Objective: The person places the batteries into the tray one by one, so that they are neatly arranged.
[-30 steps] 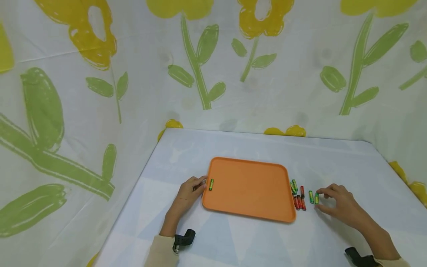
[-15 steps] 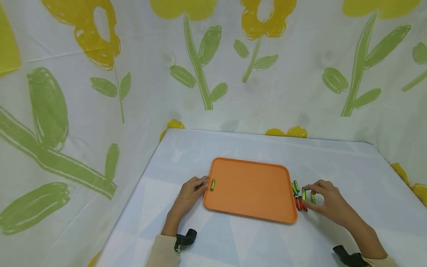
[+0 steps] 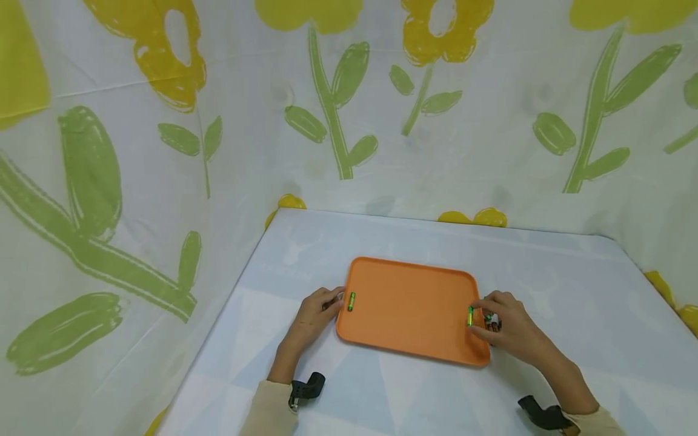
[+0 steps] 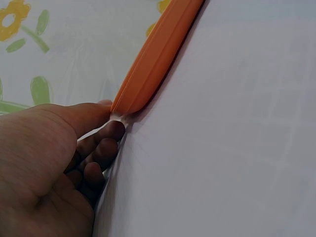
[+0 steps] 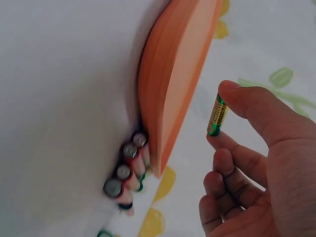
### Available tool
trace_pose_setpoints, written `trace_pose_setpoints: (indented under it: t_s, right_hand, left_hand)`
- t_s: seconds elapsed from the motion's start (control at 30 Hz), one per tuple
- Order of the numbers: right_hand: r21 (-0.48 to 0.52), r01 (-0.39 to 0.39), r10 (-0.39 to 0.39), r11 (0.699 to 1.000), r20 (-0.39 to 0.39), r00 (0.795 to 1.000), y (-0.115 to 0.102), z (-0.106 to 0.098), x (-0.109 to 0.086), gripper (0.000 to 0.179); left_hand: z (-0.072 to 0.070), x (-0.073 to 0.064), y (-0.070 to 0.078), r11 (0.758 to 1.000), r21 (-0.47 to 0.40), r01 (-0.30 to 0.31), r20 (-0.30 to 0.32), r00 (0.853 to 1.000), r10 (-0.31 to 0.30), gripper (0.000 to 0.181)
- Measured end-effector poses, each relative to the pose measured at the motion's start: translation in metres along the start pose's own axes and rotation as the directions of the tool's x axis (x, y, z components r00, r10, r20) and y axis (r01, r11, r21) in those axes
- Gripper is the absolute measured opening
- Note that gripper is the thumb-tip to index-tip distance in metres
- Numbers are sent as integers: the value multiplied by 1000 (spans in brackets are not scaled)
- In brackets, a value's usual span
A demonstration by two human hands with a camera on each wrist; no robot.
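Note:
My right hand (image 3: 512,324) pinches a green-and-yellow battery (image 3: 471,317) by its two ends, between thumb and a fingertip, over the right edge of the orange tray (image 3: 409,309). The right wrist view shows this held battery (image 5: 217,116) upright and raised. Another green battery (image 3: 351,301) lies on the tray by its left rim. At that rim my left hand (image 3: 312,318) grips the tray; in the left wrist view the thumb sits on the tray's edge (image 4: 143,79) with curled fingers below it.
Several red batteries (image 5: 131,150) lie side by side on the table against the tray's right side, mostly hidden behind my right hand in the head view. The pale patterned tablecloth (image 3: 414,399) covers the table, and a flower-print curtain (image 3: 240,151) stands behind it.
My right hand has picked up a green battery from the table and carried it left, past the other batteries, to above the tray's right edge. My left hand stays at the rim.

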State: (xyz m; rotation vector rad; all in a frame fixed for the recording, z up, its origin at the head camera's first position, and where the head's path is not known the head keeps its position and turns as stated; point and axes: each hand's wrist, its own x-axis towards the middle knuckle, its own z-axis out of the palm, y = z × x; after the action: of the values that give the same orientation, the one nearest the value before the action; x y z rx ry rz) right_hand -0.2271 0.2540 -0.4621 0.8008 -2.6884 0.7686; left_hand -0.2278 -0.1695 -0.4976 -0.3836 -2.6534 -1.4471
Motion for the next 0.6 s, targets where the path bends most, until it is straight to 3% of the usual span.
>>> trace_pose_setpoints:
  t_s: [0.4,0.6]
  right_hand:
    - [61,15,-16,998,26,1000,-22,24,20,35]
    - [52,114,-113,992,-20,993,-28,36,32,35]
  left_hand:
    - [0,1,-3,1000,11,10,7,1000,-10,40]
    - [0,1,-3,1000,-9,-11,11,1000,12,40]
